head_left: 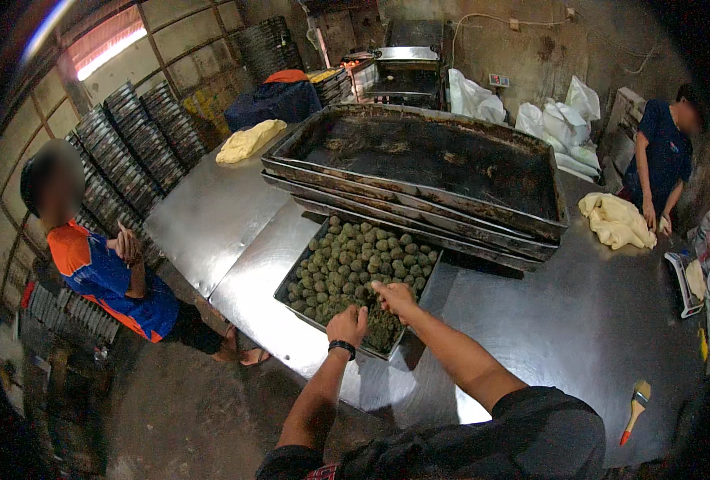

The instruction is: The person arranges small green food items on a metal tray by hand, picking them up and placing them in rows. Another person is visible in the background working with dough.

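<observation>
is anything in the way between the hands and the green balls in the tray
Nothing visible stands between the left hand or the right hand and the greenish balls: both hands are over the near part of the tray. The stack of large dark trays is on the far side, not between.

Black shirt (pixel 523 436) (dark wristband (pixel 342 346))

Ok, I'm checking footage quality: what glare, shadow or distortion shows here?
Head view: white glare on the metal table left of the tray; head view: the floor at lower left is dim; head view: fisheye bends straight edges, and corners go black; head view: left hand and right hand look fairly sharp.
</observation>
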{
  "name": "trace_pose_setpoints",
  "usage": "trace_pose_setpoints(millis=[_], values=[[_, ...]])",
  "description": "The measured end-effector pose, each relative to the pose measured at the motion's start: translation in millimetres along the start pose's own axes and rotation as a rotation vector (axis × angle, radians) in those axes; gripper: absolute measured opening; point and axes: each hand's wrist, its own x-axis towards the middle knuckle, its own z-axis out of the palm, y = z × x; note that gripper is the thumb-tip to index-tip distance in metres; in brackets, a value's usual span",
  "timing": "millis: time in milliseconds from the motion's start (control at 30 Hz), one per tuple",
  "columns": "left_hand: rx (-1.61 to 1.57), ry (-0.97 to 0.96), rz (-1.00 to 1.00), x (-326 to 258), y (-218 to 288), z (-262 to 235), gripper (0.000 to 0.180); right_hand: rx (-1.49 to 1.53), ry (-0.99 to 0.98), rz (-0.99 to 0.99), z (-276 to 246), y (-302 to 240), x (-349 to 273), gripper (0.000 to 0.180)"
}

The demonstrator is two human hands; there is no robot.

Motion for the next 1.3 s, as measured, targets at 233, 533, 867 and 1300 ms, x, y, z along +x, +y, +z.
trace_pose_setpoints(millis=[233, 533, 867, 1300], values=[[-0.050, -0.074, 0.066, 2.1, -0.7, 2.1, 0.040, 0.273, -0.066, -0.034, -0.3, 31.2, 17.9, 0.038], [-0.078, -0.156, 0.106, 0.9, -9.8, -6.9, 0.039, 0.349, 0.147, -0.003, 19.1, 5.6, -2.3, 0.030], [-0.248, -0.298, 0.312, 11.0, -29.7, 24.7, 0.035, 0.613, 0.218, 0.025, 35.7, 25.6, 7.3, 0.033], [-0.199, -0.503, 0.269, 17.5, -20.5, -19.4, 0.039, 0.575, 0.329, 0.064, 31.7, 26.7, 4.2, 0.038]])
